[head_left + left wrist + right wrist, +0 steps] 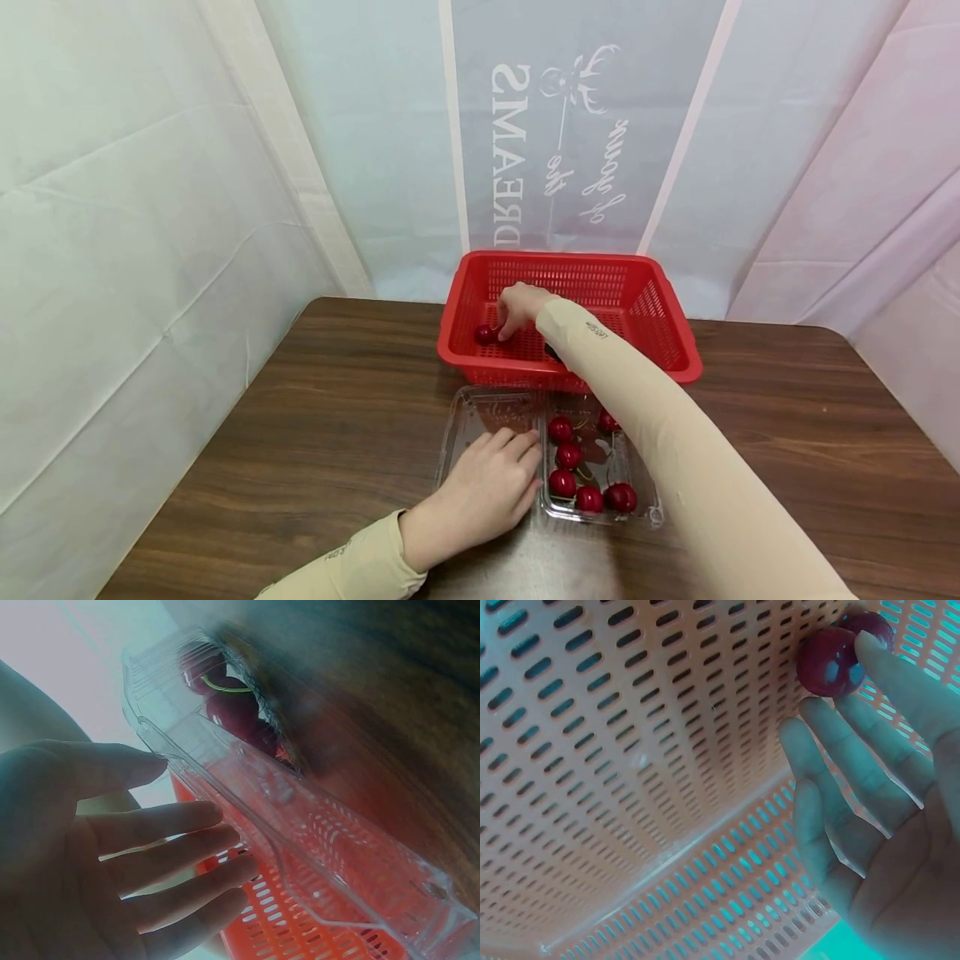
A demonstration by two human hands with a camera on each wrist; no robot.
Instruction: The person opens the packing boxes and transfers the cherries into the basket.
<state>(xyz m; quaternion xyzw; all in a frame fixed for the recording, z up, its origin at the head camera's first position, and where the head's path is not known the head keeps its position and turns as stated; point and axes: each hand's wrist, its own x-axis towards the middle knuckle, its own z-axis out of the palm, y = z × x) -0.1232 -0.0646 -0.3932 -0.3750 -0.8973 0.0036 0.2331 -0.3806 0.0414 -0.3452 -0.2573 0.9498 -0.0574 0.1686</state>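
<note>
In the head view, my right hand (519,307) reaches down into the red basket (678,354) near its left side. Two dark red cherries lie at its fingertips; the right wrist view shows the thumb against them and the index fingertip beside the nearer cherry (829,664), which it pinches lightly. My left hand (491,482) rests, fingers extended, over the inner edge of the clear plastic clamshell (461,412). In the left wrist view its thumb tip meets the plastic rim (217,799). Several cherries (568,456) with green stems sit in the clamshell's right half.
A brown wooden table (337,400) bears the basket and the clamshell, which lies opened out just in front of it. Pale cloth (390,125) with white lettering hangs behind, and more cloth stands at both sides. My right sleeve (675,442) hides part of the clamshell's right side.
</note>
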